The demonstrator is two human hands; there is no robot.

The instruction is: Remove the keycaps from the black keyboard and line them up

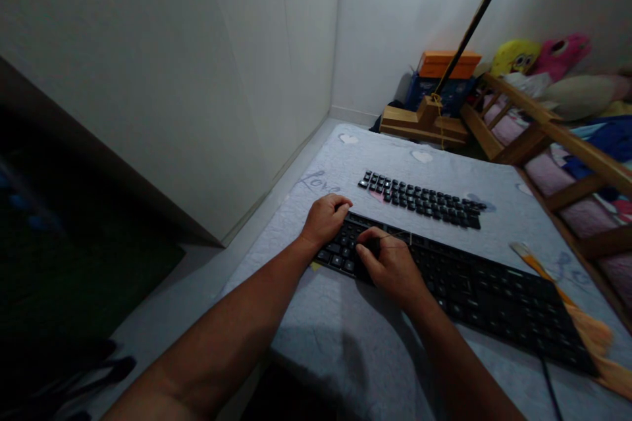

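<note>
A black computer keyboard [494,296] lies at a slant across the cloth-covered surface. My left hand [326,218] is closed around its far left corner, with the fingertips curled out of sight. Over the left part of the keys, my right hand [390,260] is bent in a pinch, thumb and index finger close together. Whatever sits between those fingertips is too dark and hidden to make out. Just beyond the keyboard, loose black keycaps [419,200] are laid out in several rows. Keycaps are visible on the keyboard's left end, between my two hands.
A brush [530,260] and an orange cloth [587,329] lie by the keyboard's right end, where a cable [548,381] runs toward me. A pale cabinet [237,79] borders the left side. A wooden bed rail [567,131] borders the right; a wooden stand [424,122] is behind.
</note>
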